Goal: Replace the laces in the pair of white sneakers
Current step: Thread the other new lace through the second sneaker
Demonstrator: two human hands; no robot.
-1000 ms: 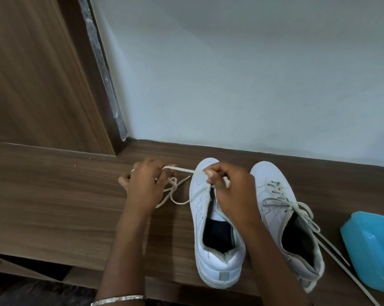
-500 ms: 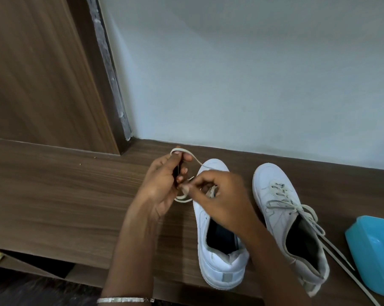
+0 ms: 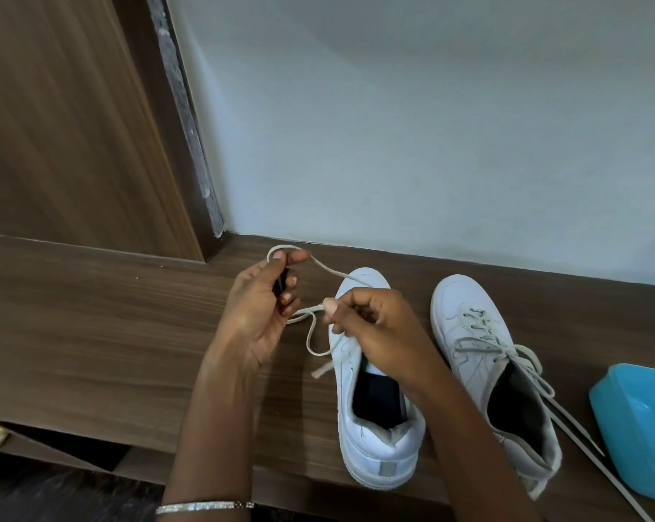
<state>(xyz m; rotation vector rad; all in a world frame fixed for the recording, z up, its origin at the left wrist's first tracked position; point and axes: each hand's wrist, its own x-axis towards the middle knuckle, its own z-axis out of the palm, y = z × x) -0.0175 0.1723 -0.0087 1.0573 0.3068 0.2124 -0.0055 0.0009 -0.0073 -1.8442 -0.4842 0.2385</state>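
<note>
We pinch the lace with our left hand; our right hand pinches it too. The open shoe sits just beside the laced shoe.

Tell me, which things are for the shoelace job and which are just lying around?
For the job: lace, pinched by the left hand and right hand; the sneaker under them; the laced sneaker beside it.
Just lying about: blue tub next to the laced sneaker; shelf under it all.
</note>
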